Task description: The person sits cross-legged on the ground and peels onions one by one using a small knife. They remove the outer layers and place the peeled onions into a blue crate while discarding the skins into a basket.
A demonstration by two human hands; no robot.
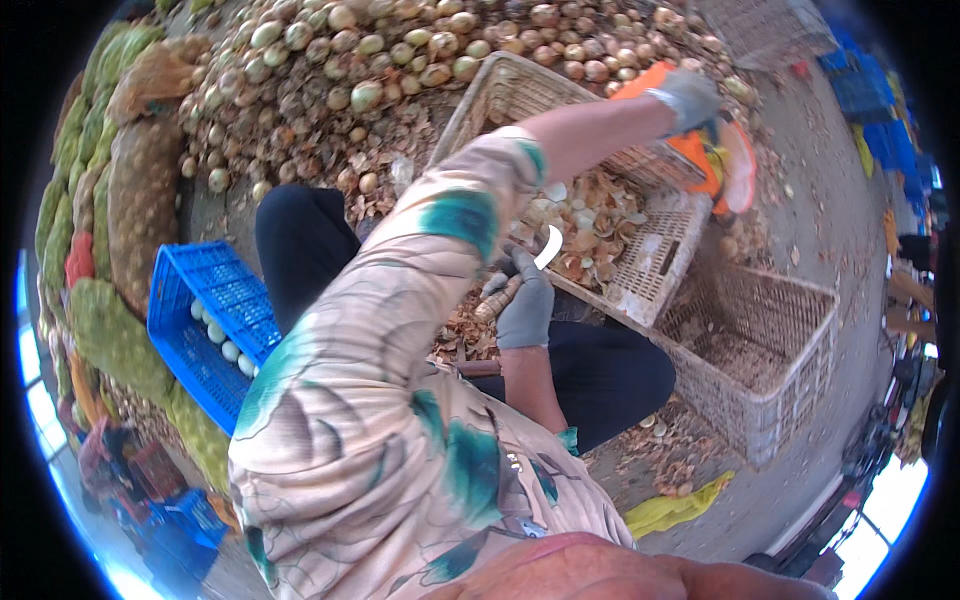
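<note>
My right hand, in a grey glove, grips a small curved knife by its pale handle; the blade gleams white. My left arm stretches across to the upper right. At its end my gloved left hand is blurred over an orange cloth-like item, and its fingers cannot be made out. Beneath this arm lies a dirty pale plastic crate with onion skins in it. Another pale crate stands behind, partly hidden by the arm.
A large heap of onions spreads ahead. Left of my knee, a tilted blue crate holds several peeled onions. Filled mesh sacks line the left. A pale crate stands right; a yellow mesh bag lies on the floor.
</note>
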